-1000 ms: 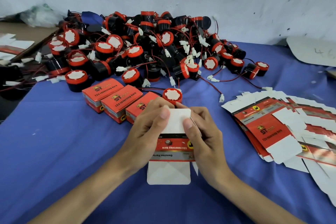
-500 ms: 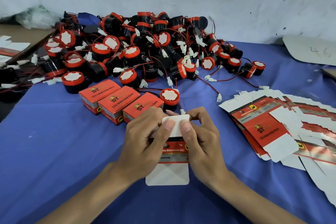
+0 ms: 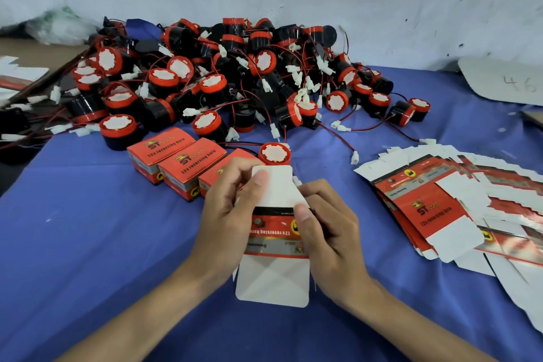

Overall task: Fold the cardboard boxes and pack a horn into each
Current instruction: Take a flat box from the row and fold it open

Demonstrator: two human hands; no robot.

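Presently: blue table (image 3: 88,244); horn heap (image 3: 235,73) along far edge; flat box blanks (image 3: 440,209) fanned at right edge; three folded boxes (image 3: 176,156) left of centre; half-opened box (image 3: 274,232) near front edge, pinched by left hand (image 3: 226,214) and right hand (image 3: 332,229), thumbs on top

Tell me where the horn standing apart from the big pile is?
In the head view, the lone horn stands centre on the blue cloth, just right of the folded boxes and just beyond the held box blank.
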